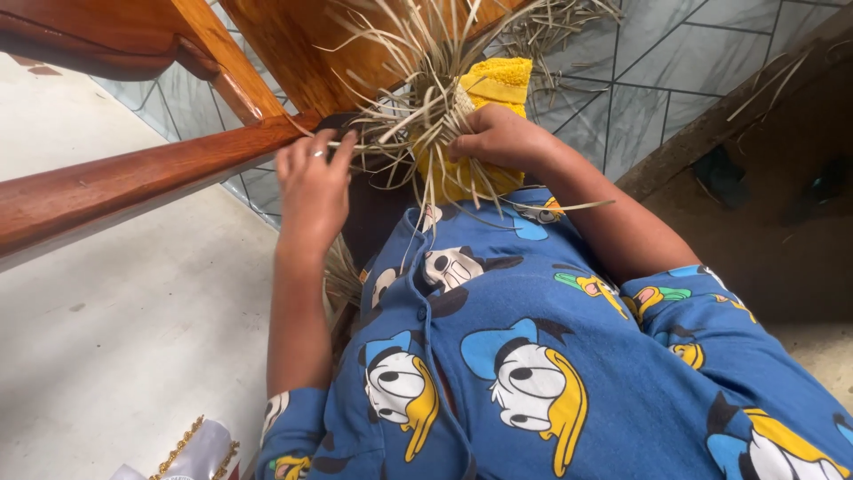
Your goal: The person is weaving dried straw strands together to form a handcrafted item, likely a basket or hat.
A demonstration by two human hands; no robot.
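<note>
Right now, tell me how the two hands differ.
The left hand wears a ring and lies spread on the dry strips; the right hand shows no ring and is curled against the strips by the yellow cloth. Both are bare and touch the strips.

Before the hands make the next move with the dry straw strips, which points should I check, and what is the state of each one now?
1. Right hand grips the bundle of straw strips: ok.
2. Left hand reaches the strips: ok; its fingers touch them.
3. Yellow cloth stays behind the bundle: ok.
4. Strips are clear of the wooden rail: cannot tell.
5. Loose strip ends are gathered: not ok; many stick out.
</note>
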